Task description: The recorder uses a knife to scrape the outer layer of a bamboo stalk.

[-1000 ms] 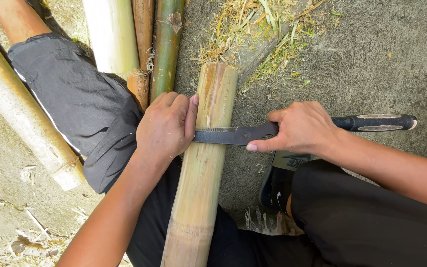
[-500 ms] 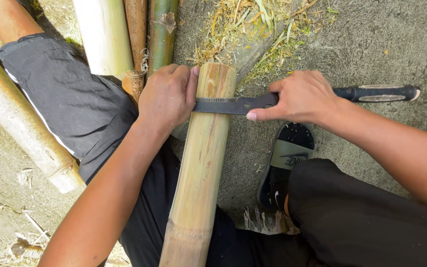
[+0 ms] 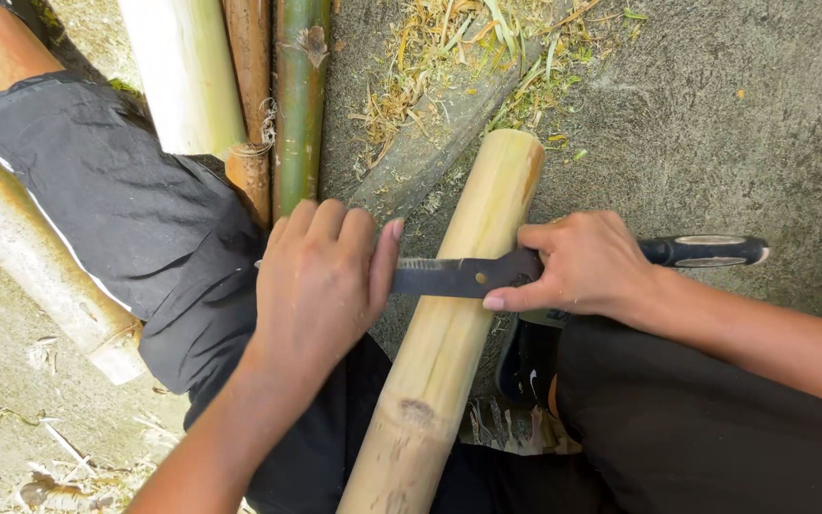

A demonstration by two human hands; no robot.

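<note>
While the bamboo pole (image 3: 454, 324) is lying on the concrete ground (image 3: 715, 124), running lengthwise between your knees, you are holding the dark blade (image 3: 454, 276) crosswise over it. Your left hand (image 3: 321, 286) is pressing curled fingers on the blade's far end; your right hand (image 3: 577, 265) is gripping it beside the handle.

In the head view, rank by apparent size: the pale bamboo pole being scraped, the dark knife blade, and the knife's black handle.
1. Pale bamboo pole, by far the largest, running most of the picture's height.
2. Knife blade, though both hands hide its ends.
3. Black handle, the shortest visible part; the right hand covers some.
</note>
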